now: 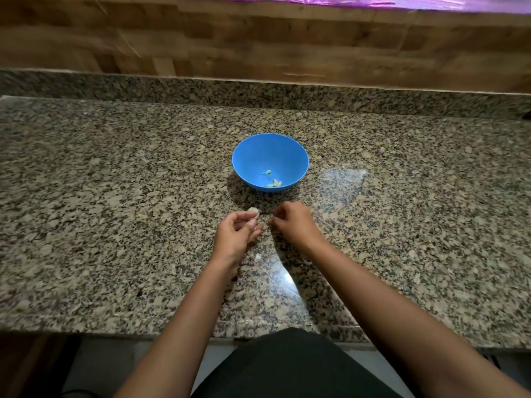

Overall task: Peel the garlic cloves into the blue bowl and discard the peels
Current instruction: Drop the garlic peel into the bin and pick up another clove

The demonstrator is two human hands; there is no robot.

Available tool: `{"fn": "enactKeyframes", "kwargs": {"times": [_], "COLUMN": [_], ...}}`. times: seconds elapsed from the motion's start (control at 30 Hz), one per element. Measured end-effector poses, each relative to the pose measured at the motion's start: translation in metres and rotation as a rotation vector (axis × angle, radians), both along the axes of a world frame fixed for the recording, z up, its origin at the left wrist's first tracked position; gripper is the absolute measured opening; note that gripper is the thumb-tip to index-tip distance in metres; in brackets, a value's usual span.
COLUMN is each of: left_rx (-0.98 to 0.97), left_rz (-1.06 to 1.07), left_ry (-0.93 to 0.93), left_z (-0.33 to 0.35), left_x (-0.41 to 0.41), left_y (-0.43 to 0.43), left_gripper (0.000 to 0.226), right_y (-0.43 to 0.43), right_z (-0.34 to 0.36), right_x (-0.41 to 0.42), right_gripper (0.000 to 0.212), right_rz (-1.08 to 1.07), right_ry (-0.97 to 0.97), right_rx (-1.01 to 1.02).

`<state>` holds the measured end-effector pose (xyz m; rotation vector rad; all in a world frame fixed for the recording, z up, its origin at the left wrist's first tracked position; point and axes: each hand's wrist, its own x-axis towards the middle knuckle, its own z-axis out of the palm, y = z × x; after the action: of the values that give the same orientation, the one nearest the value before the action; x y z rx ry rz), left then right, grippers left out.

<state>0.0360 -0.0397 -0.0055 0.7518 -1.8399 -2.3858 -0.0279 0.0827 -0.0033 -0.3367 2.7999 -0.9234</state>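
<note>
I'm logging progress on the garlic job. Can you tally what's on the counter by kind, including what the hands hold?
Blue bowl: 1
Peeled garlic cloves in the bowl: about 3, small, hard to separate
Garlic clove in the left hand: 1
Loose peel scraps on the counter: at least 2
Total: about 7

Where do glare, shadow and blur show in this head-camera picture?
Head view: glare patches shine on the granite countertop right of the blue bowl and between the forearms; the bowl's shadow falls toward its near left; the wooden wall looks smeared; wide-angle distortion bends the counter's edges.
</note>
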Motion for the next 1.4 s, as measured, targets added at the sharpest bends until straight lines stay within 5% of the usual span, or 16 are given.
{"fn": "enactKeyframes", "kwargs": {"times": [0.2,0.37,0.6,0.77,1.03,1.4], "left_rx": [0.174,0.365,0.703,0.668,0.589,0.511], "left_rz": [0.062,0.060,0.029,0.005,-0.008,-0.056], "left_ry": [-0.016,-0.114,-0.143,-0.159,-0.123,-0.124], "left_z": [0.004,0.007,0.006,0.013,0.013,0.010], "left_x": [-0.004,-0.008,-0.019,-0.018,-0.014,-0.009], "left_y": [-0.002,0.002,0.011,0.013,0.013,0.014], "left_gripper": [0.006,0.024,0.027,0.022,0.021,0.008], "right_y": [-0.008,0.002,0.001,0.014,0.035,0.024], "right_z": [-0.008,0.006,0.028,0.033,0.031,0.024], "right_x": [-0.003,0.015,0.031,0.031,0.022,0.030], "right_gripper": [0.012,0.008,0.016,0.024,0.017,0.003], "right_rz": [-0.017,-0.138,0.037,-0.087,-0.125,-0.056], "right_ry": [0.015,0.003,-0.113,-0.064,0.113,-0.107], "right_rx": [0.043,-0.217,-0.358,-0.423,-0.140,-0.300]}}
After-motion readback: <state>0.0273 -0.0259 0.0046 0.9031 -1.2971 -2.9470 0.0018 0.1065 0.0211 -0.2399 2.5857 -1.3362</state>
